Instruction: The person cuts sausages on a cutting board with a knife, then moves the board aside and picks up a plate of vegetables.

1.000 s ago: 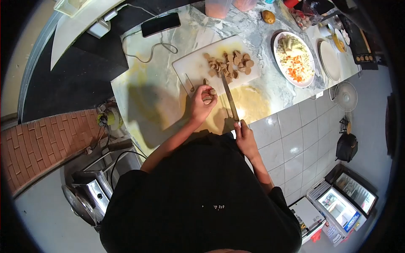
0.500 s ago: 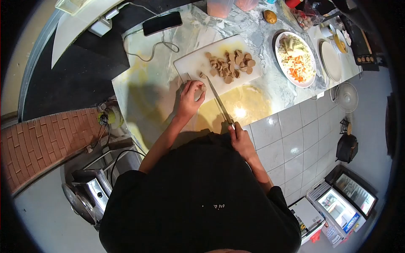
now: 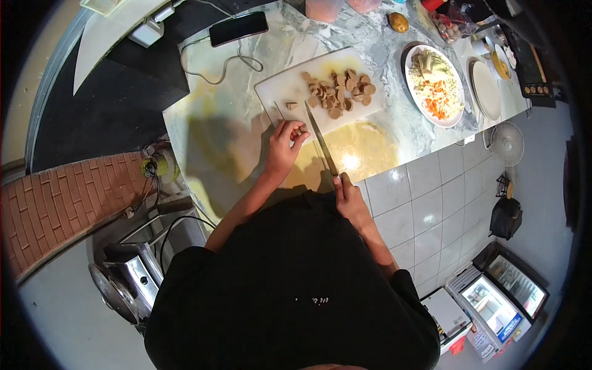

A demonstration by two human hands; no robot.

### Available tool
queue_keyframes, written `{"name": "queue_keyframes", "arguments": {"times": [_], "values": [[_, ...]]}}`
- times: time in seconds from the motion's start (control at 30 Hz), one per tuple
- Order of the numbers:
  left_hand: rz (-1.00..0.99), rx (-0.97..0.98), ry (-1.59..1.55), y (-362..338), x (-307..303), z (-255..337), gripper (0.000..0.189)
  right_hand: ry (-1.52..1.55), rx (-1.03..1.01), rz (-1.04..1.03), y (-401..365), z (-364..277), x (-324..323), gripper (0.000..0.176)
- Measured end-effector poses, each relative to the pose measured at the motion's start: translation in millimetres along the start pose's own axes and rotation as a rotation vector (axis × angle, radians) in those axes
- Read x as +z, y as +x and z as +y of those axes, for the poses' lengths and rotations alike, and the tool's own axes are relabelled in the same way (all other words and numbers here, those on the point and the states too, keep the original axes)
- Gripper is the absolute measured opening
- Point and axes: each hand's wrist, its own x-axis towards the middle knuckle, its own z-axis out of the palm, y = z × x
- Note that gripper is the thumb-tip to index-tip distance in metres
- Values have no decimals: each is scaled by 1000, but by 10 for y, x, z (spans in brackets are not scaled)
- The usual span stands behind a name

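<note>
My left hand is at the near edge of a white cutting board, fingertips pinched round a small brown piece of meatball, mostly covered by the fingers. My right hand grips the handle of a long kitchen knife. Its blade slants up and left, with the tip over the board just right of my left fingers. One loose brown chunk lies on the board left of the knife tip. A heap of brown round slices, which look like meatball or sausage, covers the board's right side.
Right of the board stands an oval plate of chopped vegetables. Beyond it are stacked plates. A potato sits at the back. A phone with a cable lies behind the board. The counter edge drops to a tiled floor.
My left hand has shifted slightly right, its fingers closer round the piece. The chunk by the knife tip now lies apart, farther left. The knife has moved slightly, its tip higher and to the right.
</note>
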Motion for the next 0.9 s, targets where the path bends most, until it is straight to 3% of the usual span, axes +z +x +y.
{"name": "queue_keyframes", "arguments": {"times": [0.3,0.47,0.9], "values": [[35,-48,-44,27,81,16,23,6,-47,14,218,-99,115,34],[32,48,2,68,49,9,23,53,-66,61,249,-148,91,32],[63,63,-56,29,74,-6,20,-39,-52,102,74,-168,155,25]]}}
